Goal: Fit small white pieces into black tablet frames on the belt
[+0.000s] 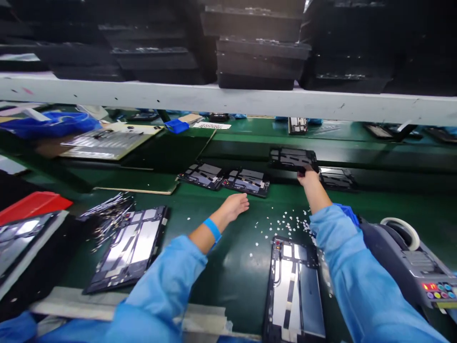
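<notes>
My right hand [307, 177] reaches forward and grips the near right corner of an opened tablet [290, 157], whose batteries and cables show. That tablet is tilted over the dark strip at the back of the bench. My left hand [235, 206], with a blue band at the wrist, is stretched out over the green mat and holds nothing. Just beyond its fingers lies another opened tablet [247, 181], overlapping one more tablet [203, 174]. Beside my right hand lies a further tablet [336, 178]. Nearest me is a large opened tablet [294, 290], partly beside my right sleeve.
Small white scraps [287, 223] are scattered mid-bench. A tape dispenser [410, 262] stands at the right. At left are a tablet [132, 245], a pile of thin strips [110, 214] and a red tray [34, 206]. A white shelf edge [178, 97] crosses above, bearing black bins [262, 64].
</notes>
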A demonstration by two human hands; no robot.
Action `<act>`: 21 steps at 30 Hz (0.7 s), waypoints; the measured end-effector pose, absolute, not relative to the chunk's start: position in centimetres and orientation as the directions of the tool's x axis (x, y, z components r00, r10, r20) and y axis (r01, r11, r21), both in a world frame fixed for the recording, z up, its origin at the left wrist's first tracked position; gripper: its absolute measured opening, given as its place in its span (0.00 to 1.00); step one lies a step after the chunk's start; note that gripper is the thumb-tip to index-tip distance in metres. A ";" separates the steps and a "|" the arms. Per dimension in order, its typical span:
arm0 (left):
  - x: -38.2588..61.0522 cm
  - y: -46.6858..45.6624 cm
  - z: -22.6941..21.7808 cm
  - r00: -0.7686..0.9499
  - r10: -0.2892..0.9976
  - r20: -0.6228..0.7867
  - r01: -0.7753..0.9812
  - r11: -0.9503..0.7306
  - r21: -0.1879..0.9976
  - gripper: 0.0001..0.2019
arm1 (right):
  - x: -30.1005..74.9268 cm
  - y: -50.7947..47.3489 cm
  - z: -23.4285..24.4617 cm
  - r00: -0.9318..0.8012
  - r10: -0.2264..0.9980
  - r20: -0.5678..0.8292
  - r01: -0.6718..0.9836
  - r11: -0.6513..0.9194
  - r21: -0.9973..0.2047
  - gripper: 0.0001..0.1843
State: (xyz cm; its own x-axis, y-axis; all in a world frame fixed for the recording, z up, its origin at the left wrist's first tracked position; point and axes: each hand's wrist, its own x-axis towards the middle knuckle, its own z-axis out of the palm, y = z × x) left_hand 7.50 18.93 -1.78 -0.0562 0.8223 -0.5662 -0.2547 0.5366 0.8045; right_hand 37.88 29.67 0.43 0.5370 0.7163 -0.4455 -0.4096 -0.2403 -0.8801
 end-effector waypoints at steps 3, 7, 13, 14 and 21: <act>10.5 21.1 -3.5 -0.084 0.788 -0.610 -0.351 0.550 0.758 0.13 | 32.8 28.9 -0.1 0.459 0.742 -0.489 -0.447 -0.282 -0.849 0.23; 12.6 22.8 -4.2 -0.161 0.772 -0.615 -0.427 0.508 0.748 0.11 | 23.8 27.5 -1.3 0.307 0.779 -0.547 -0.445 -0.391 -0.806 0.23; 11.3 24.5 -3.9 -0.212 0.770 -0.602 -0.471 0.460 0.753 0.09 | 19.7 22.7 -3.8 0.054 0.822 -0.567 -0.230 -0.542 -0.808 0.18; 10.9 24.8 -3.9 -0.215 0.760 -0.614 -0.465 0.473 0.748 0.09 | 20.7 22.2 -4.0 0.033 0.826 -0.562 -0.172 -0.549 -0.818 0.17; 10.3 26.5 -4.2 -0.258 0.725 -0.639 -0.417 0.513 0.750 0.18 | 28.8 28.3 -2.5 0.136 0.902 -0.409 0.158 -0.427 -0.890 0.20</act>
State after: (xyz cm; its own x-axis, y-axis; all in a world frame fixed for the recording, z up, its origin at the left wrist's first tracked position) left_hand 10.34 26.46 -4.18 -0.2577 0.7248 -0.6389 -0.4172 0.5130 0.7502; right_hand 28.79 28.30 -2.48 0.1365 0.9024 -0.4087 0.1584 -0.4271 -0.8902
